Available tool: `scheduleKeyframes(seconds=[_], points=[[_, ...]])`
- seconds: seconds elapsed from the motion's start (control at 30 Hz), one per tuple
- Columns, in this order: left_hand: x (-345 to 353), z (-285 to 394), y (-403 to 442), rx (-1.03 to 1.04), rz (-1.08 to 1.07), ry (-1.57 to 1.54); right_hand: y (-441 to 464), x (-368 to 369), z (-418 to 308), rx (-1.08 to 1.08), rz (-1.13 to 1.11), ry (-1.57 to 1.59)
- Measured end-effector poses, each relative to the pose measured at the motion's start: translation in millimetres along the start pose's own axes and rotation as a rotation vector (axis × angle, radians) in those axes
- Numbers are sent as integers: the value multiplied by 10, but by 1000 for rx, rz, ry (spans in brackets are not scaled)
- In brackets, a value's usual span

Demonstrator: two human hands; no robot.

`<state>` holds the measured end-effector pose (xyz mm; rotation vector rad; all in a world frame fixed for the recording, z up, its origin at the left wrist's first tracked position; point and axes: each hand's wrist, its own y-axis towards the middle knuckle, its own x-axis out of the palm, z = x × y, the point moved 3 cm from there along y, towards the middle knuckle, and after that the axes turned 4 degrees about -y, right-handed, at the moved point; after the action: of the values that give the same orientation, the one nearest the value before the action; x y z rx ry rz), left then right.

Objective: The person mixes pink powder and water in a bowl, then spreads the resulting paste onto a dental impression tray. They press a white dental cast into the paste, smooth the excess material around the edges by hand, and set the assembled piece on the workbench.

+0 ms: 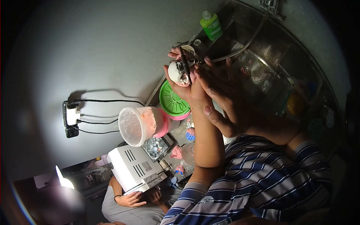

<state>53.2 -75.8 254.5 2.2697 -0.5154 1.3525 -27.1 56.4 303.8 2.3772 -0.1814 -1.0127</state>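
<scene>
My left hand (183, 90) is wrapped around a dental articulator (185, 63), a dark frame with white plaster on it. A rounded white plaster mass (173, 71) shows near my palm, and a paler ridged piece sits at the far side by my fingertips. Just to the right, my right hand (221, 101) is stretched out with its fingers apart, close to the articulator and overlapping my left wrist in view. Whether it touches the articulator cannot be made out.
A metal sink (258, 71) with a hose and a green soap bottle (212, 27) lies beyond. Nearer are a green lid (173, 98), a clear tub (131, 126), a white machine (129, 165) and pink scraps (176, 152). Another person's hand (131, 199) rests beside the machine.
</scene>
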Motion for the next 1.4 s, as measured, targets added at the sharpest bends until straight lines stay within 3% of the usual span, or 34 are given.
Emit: scheduleKeyframes(seconds=[0.13, 0.23, 0.43, 0.5, 0.57, 0.63, 0.77, 0.9, 0.97, 1.0, 1.07, 1.23, 1.33, 1.4], points=[[9, -50, -49, 17, -8, -177, -39, 113, -163, 30, 20, 32], [-29, 3, -50, 242, -32, 144, -66, 157, -213, 12, 13, 60], [42, -62, -139, 66, -122, -45, -143, 73, -265, 22, -8, 1], [80, -43, -216, 50, -64, -48, -216, -140, -126, 38, -69, 107], [92, -134, -339, 80, -46, -126, -323, -222, 187, 170, 69, 310], [59, -148, -446, 169, 5, 54, -339, -177, 402, 227, 175, 586], [-98, -257, -587, 216, 52, 266, -182, -245, 387, 90, 18, 473], [-256, -209, -544, 254, 83, 72, -109, -144, 401, 12, -130, 307], [-313, -156, -512, 291, 86, 211, -138, 12, 455, 19, -175, 280], [-333, -129, -501, 311, 91, 355, -183, 173, 486, 104, -47, 575], [-382, -83, -468, 301, 69, 344, -241, 246, 590, 264, -33, 864], [-498, 44, -389, 333, 68, 321, -240, 313, 642, 231, -94, 704], [-551, 135, -365, 392, 116, 430, -184, 357, 559, 346, -122, 902], [-562, 144, -365, 396, 130, 435, -168, 409, 488, 378, 24, 1243]])
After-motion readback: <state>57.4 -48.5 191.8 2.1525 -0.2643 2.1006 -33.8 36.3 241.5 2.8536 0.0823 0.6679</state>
